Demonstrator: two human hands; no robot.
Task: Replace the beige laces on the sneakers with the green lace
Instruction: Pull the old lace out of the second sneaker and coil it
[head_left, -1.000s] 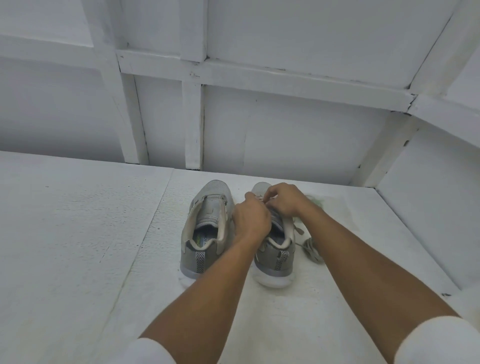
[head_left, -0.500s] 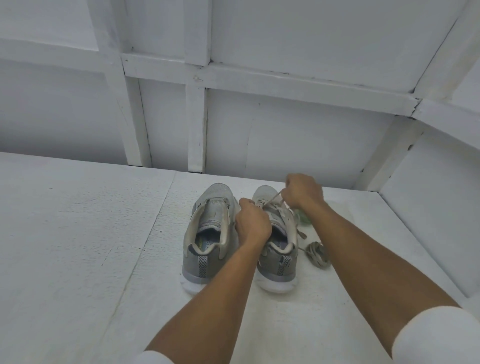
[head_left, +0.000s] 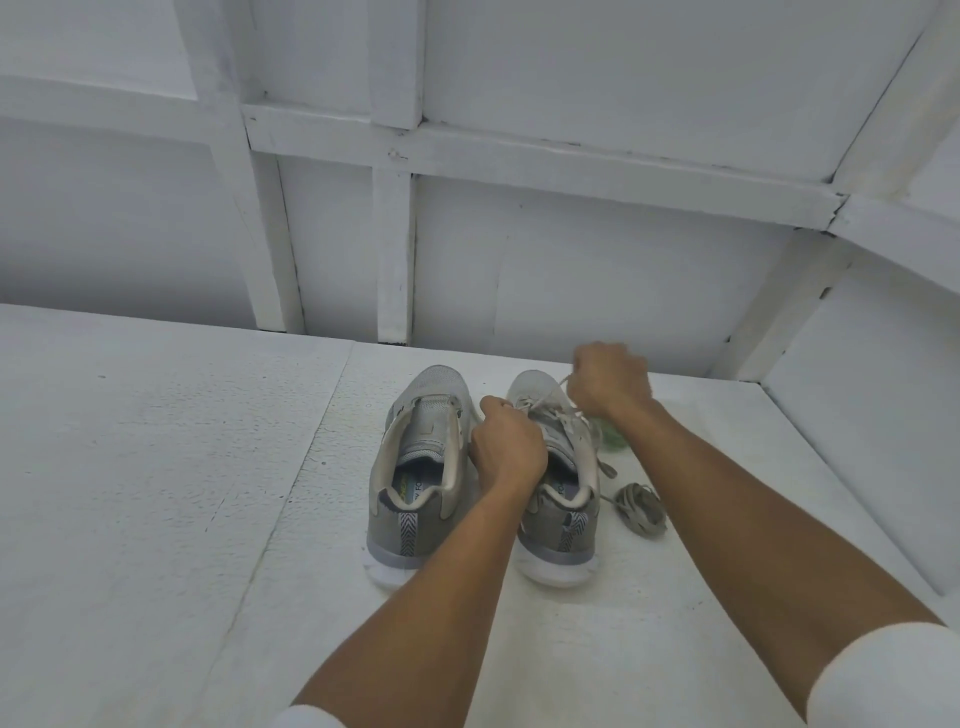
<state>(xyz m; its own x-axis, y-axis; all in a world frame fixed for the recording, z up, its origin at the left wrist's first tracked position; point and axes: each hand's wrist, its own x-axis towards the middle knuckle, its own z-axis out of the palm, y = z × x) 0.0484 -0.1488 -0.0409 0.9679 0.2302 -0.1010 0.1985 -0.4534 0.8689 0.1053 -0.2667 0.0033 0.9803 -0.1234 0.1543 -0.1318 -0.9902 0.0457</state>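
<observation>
Two grey sneakers stand side by side at the centre of the frame on a white surface (head_left: 156, 467), heels toward the viewer. The left sneaker (head_left: 415, 467) shows no lace. The right sneaker (head_left: 558, 540) carries a beige lace (head_left: 550, 410). The right hand (head_left: 610, 382), above its toe, pinches a strand of that lace and holds it taut. The left hand (head_left: 506, 449) is curled over the shoe's lacing; what it grips cannot be told. The green lace (head_left: 613, 439) lies just right of this shoe, partly hidden by the right forearm. A loose lace bundle (head_left: 641, 506) lies nearer the viewer.
</observation>
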